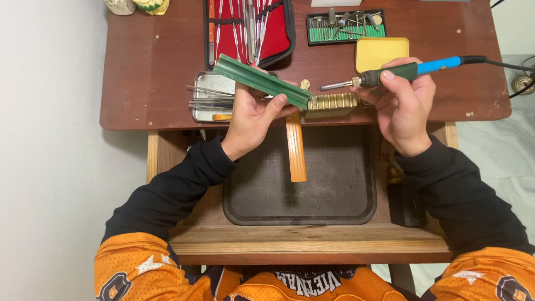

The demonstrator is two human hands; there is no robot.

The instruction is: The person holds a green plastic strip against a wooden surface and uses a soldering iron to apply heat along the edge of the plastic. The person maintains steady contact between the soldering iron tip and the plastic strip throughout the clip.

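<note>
My left hand grips a long green bar that slants from upper left down to the right, its lower end beside a brass-coloured ridged block at the table edge. My right hand holds a soldering iron with a green and blue handle, its metal tip pointing left just above the block. A black cord runs off to the right from the iron. A narrow wooden peg sticks out toward me below the block.
A dark tray lies on the wooden shelf under the brown table. On the table sit a metal tin with rods, a red tool case, a green bit holder and a yellow lid.
</note>
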